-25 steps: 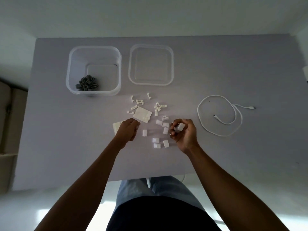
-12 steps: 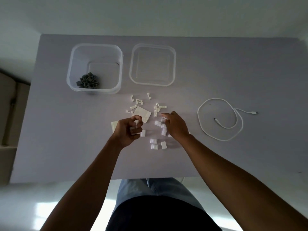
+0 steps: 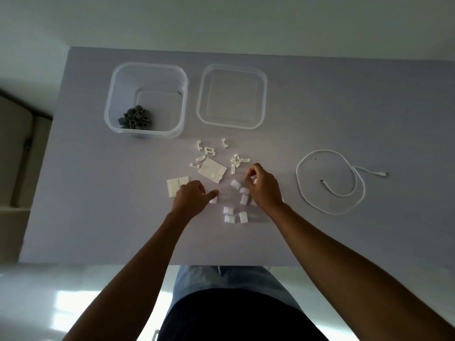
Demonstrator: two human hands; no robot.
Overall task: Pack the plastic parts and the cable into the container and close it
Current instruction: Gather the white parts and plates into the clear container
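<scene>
Cable [image 3: 330, 183] coiled at right, loose plug end pointing right; left hand [image 3: 190, 200] curled on a white part [image 3: 213, 200], right hand [image 3: 264, 187] pinching another, can't tell which

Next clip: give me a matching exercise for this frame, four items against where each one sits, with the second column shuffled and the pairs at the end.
Items:
1. grey plastic parts
2. lid
3. cable
4. white plastic parts

Places:
A. coiled on the table, to the right of both hands
B. scattered on the table around the hands
C. inside the open container
D. flat on the table, just right of the container

Pairs: 1-C, 2-D, 3-A, 4-B
</scene>
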